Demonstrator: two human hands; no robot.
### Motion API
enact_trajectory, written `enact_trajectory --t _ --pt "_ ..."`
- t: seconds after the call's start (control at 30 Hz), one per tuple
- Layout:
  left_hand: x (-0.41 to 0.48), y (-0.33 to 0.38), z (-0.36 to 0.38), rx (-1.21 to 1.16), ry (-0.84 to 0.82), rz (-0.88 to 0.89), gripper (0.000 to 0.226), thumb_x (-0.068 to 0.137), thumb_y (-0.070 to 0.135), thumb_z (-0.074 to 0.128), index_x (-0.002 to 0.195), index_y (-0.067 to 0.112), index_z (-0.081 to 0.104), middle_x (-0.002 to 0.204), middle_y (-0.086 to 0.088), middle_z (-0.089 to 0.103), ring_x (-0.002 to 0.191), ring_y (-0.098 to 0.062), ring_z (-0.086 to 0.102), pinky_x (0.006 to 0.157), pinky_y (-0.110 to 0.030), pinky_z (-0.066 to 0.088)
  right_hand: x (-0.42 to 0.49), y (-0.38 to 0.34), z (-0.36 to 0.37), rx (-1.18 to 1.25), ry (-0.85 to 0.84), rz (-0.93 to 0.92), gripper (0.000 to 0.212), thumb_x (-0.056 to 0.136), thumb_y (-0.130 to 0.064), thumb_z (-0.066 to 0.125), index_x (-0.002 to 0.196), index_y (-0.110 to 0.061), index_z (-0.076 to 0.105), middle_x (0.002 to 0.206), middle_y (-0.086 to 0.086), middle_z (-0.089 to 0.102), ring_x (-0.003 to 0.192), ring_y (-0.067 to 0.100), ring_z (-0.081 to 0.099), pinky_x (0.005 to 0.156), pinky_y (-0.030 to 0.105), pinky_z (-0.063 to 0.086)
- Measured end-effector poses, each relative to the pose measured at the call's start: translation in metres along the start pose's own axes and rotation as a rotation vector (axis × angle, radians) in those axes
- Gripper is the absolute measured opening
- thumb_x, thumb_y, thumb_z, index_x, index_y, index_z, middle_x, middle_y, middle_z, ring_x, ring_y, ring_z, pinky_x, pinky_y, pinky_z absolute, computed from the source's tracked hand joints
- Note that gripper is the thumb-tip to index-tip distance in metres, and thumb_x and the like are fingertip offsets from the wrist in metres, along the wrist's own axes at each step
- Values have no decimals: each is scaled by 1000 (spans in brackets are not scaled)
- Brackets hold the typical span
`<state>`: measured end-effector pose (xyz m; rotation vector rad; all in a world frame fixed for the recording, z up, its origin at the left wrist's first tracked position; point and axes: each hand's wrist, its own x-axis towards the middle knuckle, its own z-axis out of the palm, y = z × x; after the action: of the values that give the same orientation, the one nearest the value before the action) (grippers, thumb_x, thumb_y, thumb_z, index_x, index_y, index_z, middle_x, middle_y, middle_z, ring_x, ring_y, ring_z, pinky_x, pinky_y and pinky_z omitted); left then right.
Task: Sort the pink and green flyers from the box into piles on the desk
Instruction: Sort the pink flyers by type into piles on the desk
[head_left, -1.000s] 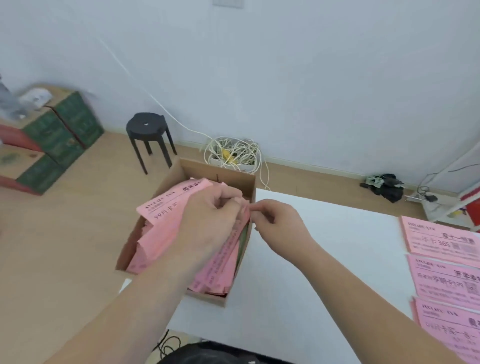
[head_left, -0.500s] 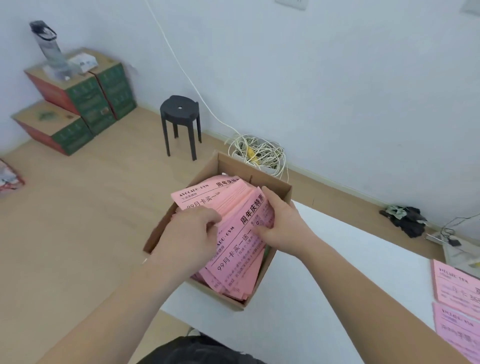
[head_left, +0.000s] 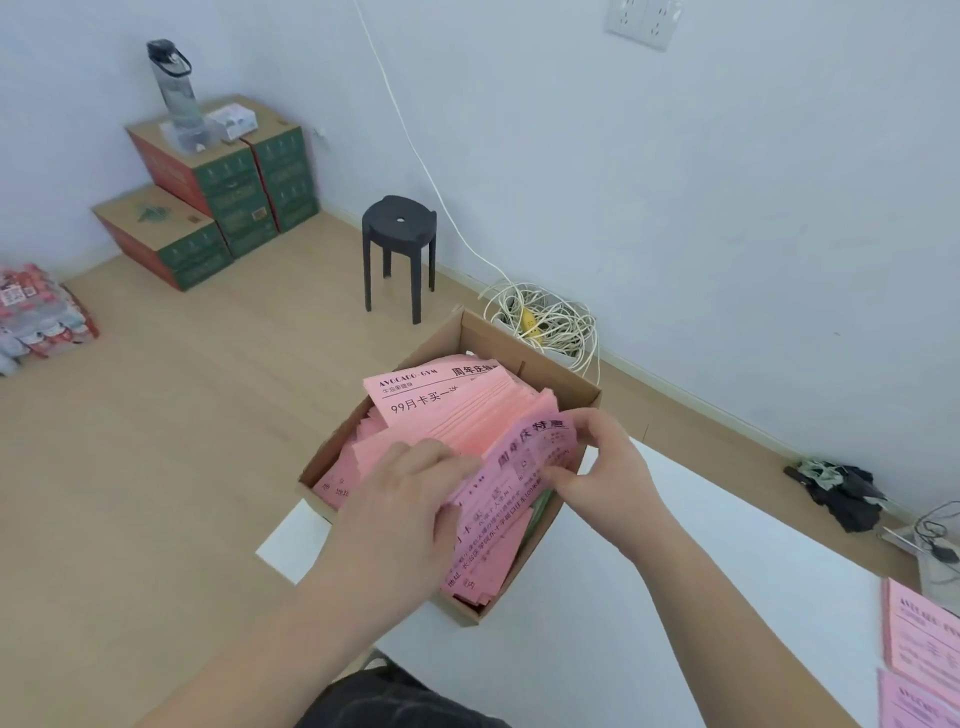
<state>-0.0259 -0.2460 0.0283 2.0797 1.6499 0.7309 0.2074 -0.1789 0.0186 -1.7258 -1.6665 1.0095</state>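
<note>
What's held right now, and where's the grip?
Right hand pinches the front pink flyer at its top edge. Left hand rests on the stack; grip unclear.
</note>
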Motion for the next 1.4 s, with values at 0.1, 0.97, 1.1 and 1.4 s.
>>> enact_trajectory --t 0.1,0.97,1.1,1.4 --pt "-12 9 4 -68 -28 211 39 87 5 68 113 34 69 106 22 63 90 -11 54 67 -32 52 -4 3 -5 62 40 -19 48 81 -1 78 113 -30 60 111 -20 66 108 -11 58 78 -2 40" --pt "-6 -13 -17 -244 -184 81 7 86 32 79 80 35 75 90 20 67 90 -8 62 75 -21 47 -17 3 2 305 138 133 33 83 8 74 103 -10 56 108 -14 72 100 -11 65 69 11 53" --pt "-4 -8 -22 -373 -364 -10 10 88 25 78 82 32 77 83 18 71 80 -6 63 66 -15 45 -17 4 2 272 106 118 32 82 5 76 102 -13 57 102 -21 74 106 -3 66 70 13 54" --pt "-2 -13 -23 -241 -205 -176 23 92 18 74 73 31 73 69 25 66 72 1 62 61 -12 42 -20 1 -9 230 55 93 34 77 -4 84 102 -19 67 103 -11 77 106 8 69 100 45 53"
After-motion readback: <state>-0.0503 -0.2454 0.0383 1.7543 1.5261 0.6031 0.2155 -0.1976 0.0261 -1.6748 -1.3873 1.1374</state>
